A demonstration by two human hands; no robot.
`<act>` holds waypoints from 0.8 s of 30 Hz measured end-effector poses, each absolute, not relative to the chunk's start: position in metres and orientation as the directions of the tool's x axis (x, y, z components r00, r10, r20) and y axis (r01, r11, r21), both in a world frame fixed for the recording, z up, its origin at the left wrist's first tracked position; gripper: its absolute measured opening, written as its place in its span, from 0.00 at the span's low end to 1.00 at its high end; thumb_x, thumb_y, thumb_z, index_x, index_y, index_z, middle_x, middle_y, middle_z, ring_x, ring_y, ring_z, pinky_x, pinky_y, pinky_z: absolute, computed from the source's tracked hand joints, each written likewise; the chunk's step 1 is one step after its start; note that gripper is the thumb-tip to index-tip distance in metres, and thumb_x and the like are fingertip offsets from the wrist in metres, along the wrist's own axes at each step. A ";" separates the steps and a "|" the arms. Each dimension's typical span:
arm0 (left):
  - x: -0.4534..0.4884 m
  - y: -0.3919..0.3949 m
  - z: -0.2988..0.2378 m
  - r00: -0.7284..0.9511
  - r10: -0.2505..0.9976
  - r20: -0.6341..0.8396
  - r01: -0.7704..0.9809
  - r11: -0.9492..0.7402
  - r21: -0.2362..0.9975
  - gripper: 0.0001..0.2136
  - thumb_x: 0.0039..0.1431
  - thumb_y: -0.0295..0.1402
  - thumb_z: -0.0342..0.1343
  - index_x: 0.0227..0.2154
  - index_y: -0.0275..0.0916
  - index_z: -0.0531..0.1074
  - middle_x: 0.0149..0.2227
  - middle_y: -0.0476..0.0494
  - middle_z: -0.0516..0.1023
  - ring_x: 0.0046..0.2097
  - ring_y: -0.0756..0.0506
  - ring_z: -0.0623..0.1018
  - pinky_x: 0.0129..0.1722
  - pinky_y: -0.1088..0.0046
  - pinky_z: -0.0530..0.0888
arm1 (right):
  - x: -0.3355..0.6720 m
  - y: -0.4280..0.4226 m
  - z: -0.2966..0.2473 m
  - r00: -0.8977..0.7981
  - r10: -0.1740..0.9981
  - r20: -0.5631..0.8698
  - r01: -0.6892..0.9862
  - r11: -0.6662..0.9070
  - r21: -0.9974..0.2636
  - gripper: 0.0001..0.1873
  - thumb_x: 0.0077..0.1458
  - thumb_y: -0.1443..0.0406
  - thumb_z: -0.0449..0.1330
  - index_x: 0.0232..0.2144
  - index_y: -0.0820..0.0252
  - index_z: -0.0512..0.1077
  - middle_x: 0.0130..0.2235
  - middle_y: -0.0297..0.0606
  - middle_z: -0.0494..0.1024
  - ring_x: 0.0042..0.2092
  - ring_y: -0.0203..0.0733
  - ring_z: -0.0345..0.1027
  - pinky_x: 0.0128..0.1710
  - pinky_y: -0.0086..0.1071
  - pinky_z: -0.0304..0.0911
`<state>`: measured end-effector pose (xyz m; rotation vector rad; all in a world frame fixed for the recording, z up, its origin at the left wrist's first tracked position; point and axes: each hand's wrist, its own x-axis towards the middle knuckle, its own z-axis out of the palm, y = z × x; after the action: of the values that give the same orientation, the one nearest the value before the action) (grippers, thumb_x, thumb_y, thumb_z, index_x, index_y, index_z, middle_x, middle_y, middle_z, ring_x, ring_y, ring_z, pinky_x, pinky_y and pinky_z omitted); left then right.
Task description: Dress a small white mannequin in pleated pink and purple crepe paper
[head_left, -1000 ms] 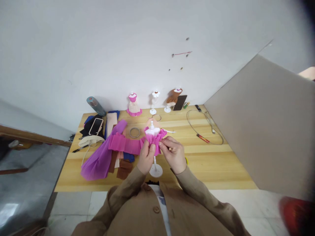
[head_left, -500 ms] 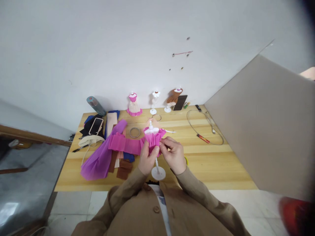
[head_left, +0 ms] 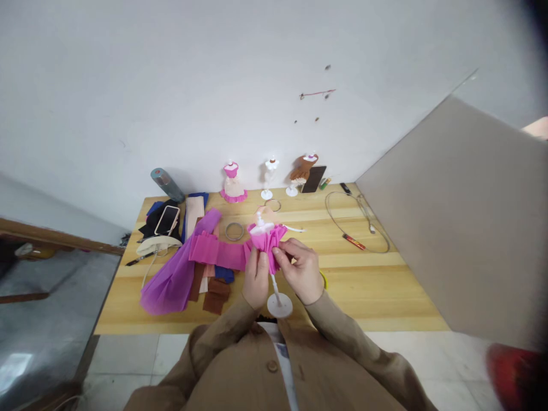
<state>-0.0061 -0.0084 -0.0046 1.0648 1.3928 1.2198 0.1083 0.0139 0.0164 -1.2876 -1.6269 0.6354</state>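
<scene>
Plain pale wall [head_left: 192, 74] behind, wood-grain counter [head_left: 368, 297] pushed up to it, grey panel [head_left: 454, 211] at R. Mini mannequin [head_left: 262, 229], white, is at ctr near the front edge, tilted w/ its top leaning L; can't tell if its round base [head_left: 279, 306] touches the counter. Pink strip [head_left: 231, 256] is gathered in folds round its bust, the loose length trailing L over the scraps. L hand [head_left: 256, 282] pinches the folds btwn thumb & fingers; R hand [head_left: 300, 271] pinches them too, thumb & fingertips together, on the other side. Sth yellow [head_left: 324, 280] shows just by the R wrist.

L of the hands: purple sheet [head_left: 177, 282], brown scrap [head_left: 217, 295], blue scrap [head_left: 225, 274]; wire coil [head_left: 234, 238] just behind the strip. Far L: phone [head_left: 166, 220] on dark cloth, flask [head_left: 166, 184] nr the wall. Back row, L to R: pink/cream dressed form [head_left: 233, 186], undressed white form [head_left: 267, 184], brown-dressed form [head_left: 302, 168], w/ a dark slab [head_left: 314, 179] propped beside. R side: looped cable [head_left: 387, 242] & red tube [head_left: 353, 242].
</scene>
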 end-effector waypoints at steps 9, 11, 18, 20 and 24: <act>-0.008 -0.005 -0.008 -0.119 0.990 -0.073 0.084 0.083 0.993 0.12 0.63 0.42 0.50 0.38 0.38 0.71 0.44 0.38 0.78 0.51 0.41 0.75 0.55 0.60 0.69 | 0.108 0.013 0.020 -0.083 0.910 0.406 0.494 0.391 -0.776 0.16 0.62 0.66 0.53 0.22 0.59 0.70 0.23 0.34 0.67 0.26 0.37 0.63 0.28 0.30 0.59; -0.009 -0.006 -0.010 -0.110 0.991 -0.070 0.054 0.076 0.996 0.16 0.64 0.43 0.47 0.45 0.38 0.71 0.51 0.35 0.76 0.55 0.40 0.73 0.58 0.59 0.66 | 0.109 0.014 0.021 -0.087 0.908 0.410 0.501 0.396 -0.769 0.16 0.62 0.65 0.53 0.22 0.59 0.69 0.24 0.34 0.67 0.27 0.37 0.64 0.28 0.30 0.59; -0.009 -0.007 -0.014 -0.101 0.993 -0.059 0.105 0.069 0.992 0.18 0.66 0.44 0.44 0.49 0.39 0.70 0.48 0.37 0.77 0.52 0.42 0.75 0.62 0.59 0.62 | 0.109 0.013 0.018 -0.111 0.895 0.431 0.524 0.421 -0.740 0.16 0.62 0.64 0.55 0.22 0.59 0.69 0.24 0.33 0.66 0.26 0.36 0.64 0.28 0.29 0.59; -0.009 -0.007 -0.014 -0.096 0.994 -0.047 0.118 0.058 0.991 0.17 0.66 0.43 0.45 0.48 0.40 0.70 0.47 0.38 0.78 0.51 0.42 0.75 0.61 0.60 0.63 | 0.108 0.012 0.016 -0.096 0.886 0.453 0.534 0.430 -0.728 0.17 0.63 0.65 0.54 0.21 0.59 0.69 0.24 0.34 0.67 0.26 0.36 0.64 0.28 0.29 0.60; -0.008 -0.009 -0.014 -0.102 0.995 0.004 0.126 0.009 0.992 0.16 0.65 0.43 0.47 0.49 0.40 0.69 0.52 0.35 0.75 0.56 0.41 0.72 0.59 0.62 0.65 | 0.106 0.011 0.015 -0.068 0.874 0.480 0.550 0.435 -0.713 0.16 0.63 0.66 0.54 0.22 0.59 0.70 0.24 0.33 0.67 0.26 0.36 0.64 0.28 0.29 0.61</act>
<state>-0.0081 -0.0086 -0.0136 1.2502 1.3805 1.2200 0.1062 0.0114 0.0155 -1.2339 -1.7440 0.4316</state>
